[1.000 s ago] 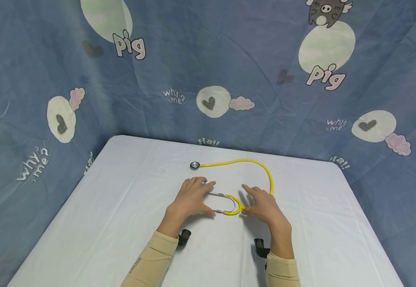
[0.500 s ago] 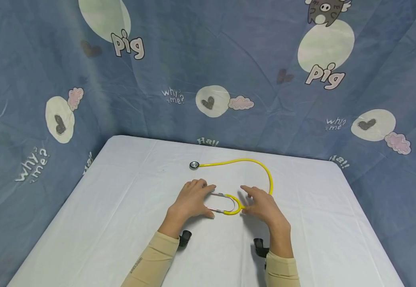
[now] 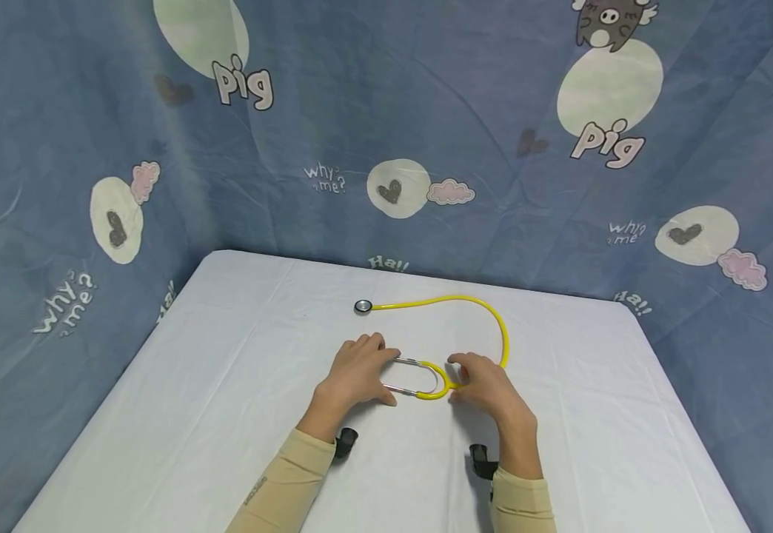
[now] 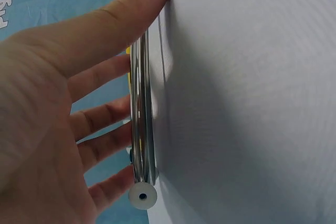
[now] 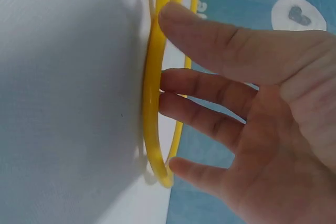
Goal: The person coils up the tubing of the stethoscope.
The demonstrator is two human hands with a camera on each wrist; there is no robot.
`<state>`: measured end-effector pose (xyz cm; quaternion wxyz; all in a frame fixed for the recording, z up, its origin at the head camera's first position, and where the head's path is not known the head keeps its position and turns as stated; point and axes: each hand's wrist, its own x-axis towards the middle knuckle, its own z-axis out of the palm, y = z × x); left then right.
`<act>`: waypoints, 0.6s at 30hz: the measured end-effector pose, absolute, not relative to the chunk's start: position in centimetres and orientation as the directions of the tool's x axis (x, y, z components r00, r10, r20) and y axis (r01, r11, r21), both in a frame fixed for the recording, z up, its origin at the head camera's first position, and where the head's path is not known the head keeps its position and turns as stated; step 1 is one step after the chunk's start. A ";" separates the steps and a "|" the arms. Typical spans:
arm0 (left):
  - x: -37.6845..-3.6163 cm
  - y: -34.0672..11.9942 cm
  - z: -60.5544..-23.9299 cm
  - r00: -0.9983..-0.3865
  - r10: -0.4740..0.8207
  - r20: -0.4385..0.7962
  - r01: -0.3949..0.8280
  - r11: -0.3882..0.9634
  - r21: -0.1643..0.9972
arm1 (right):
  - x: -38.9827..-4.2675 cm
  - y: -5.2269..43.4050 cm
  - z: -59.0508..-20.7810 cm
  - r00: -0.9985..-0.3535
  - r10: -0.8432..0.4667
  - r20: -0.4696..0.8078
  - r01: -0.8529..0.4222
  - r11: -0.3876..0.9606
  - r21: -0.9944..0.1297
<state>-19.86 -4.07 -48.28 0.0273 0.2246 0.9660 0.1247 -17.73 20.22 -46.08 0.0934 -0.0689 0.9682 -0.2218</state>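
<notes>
Right forefinger (image 3: 464,360) lower; eartip (image 4: 142,196) wrist-only

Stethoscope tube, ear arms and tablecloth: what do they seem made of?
Tube: probably rubber or soft plastic, smooth with a slight sheen; it bends in an even curve.
Ear arms: likely polished metal, silvery with bright reflected streaks.
Tablecloth: apparently fabric, matte, with soft creases; I can't tell which fibre.

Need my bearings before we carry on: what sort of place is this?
Probably a makeshift indoor recording booth: blue cartoon-print cloth behind and beside a white-covered table, with a yellow stethoscope lying on it.
</notes>
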 end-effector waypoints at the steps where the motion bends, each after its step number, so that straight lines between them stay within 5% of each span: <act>1: -19.9 -4.1 -48.3 -0.898 0.440 0.002 0.426 0.868 0.254 | -17.7 20.1 -46.1 -0.973 -0.172 -0.154 -0.089 0.893 -0.440; 18: -19.7 -3.9 -48.2 -0.913 0.407 0.023 0.396 0.874 0.282 | -17.8 20.1 -46.9 -0.979 -0.114 -0.171 -0.022 0.886 -0.463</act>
